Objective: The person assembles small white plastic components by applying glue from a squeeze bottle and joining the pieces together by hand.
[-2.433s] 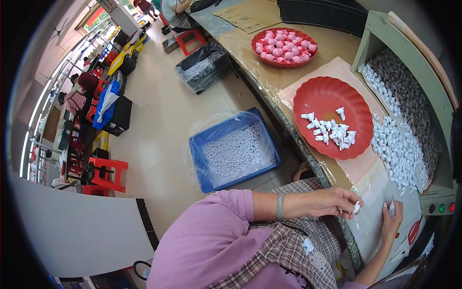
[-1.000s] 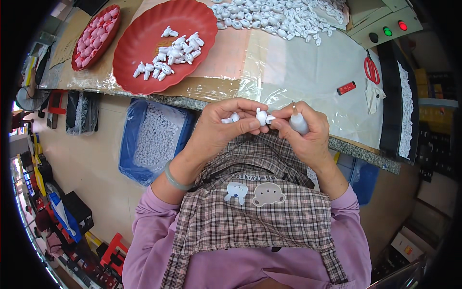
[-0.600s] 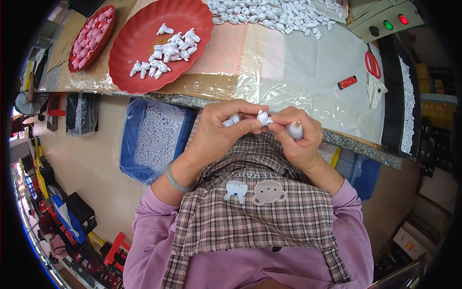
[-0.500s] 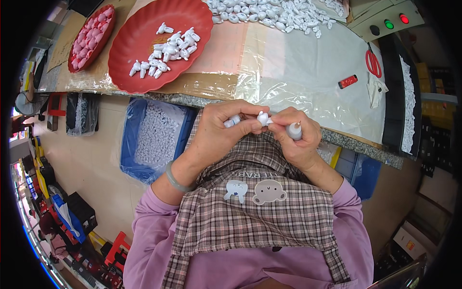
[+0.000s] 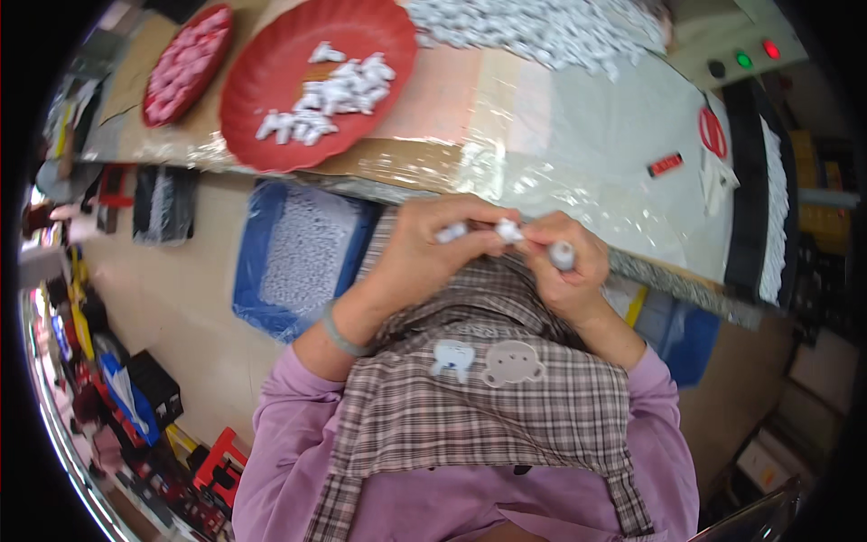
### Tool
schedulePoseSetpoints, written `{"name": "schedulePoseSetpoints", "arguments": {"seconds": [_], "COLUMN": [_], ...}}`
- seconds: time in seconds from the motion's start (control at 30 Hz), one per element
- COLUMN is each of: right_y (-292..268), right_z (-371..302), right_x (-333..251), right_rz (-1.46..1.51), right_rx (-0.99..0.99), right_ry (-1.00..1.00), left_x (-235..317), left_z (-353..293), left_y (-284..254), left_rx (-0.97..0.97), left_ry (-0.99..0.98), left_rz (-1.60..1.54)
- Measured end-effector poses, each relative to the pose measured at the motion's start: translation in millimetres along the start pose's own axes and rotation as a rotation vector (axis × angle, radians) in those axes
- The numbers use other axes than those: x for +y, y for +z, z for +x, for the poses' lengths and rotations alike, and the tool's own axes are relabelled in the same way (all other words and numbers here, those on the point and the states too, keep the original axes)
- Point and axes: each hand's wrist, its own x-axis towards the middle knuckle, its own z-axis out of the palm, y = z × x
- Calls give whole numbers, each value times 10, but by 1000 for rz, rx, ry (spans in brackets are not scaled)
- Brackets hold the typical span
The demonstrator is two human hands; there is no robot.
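Note:
My left hand (image 5: 424, 253) and my right hand (image 5: 564, 266) meet just below the table edge, over my plaid apron. Between their fingertips sits a small white plastic piece (image 5: 508, 230). Another small white piece (image 5: 450, 233) pokes out of my left fingers. My right hand also grips a small grey-white cylinder (image 5: 562, 256). On the table above, a large red plate (image 5: 271, 117) holds several of the same white pieces (image 5: 327, 90). A big heap of white pieces (image 5: 542, 32) lies at the top edge.
A smaller red plate (image 5: 185, 63) of pink pieces sits at the far left of the table. Red scissors (image 5: 712, 135) and a small red object (image 5: 666, 164) lie on the clear plastic sheet. A blue crate (image 5: 302, 257) of white parts stands on the floor.
Since the oldest frame my head turned down from the table to my lap. In the last second both hands stayed together, shifting only slightly around the white piece.

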Motion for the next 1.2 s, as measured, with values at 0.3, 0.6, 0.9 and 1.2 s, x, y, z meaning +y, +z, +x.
{"name": "schedulePoseSetpoints", "arguments": {"seconds": [0.3,0.6,0.9,1.2], "right_y": [-82,257,206,146], "right_z": [-186,136,86,45], "right_x": [-7,-169,-188,-217], "right_rz": [153,308,266,244], "right_rx": [20,-26,26,39], "right_ry": [205,242,286,323], "left_x": [-22,-49,-75,38], "left_z": [-77,-96,-124,-212], "left_y": [69,-590,-557,-146], "left_rx": [-109,377,392,131], "left_ry": [-1,98,114,-28], "left_rz": [-368,-642,-589,-307]}}
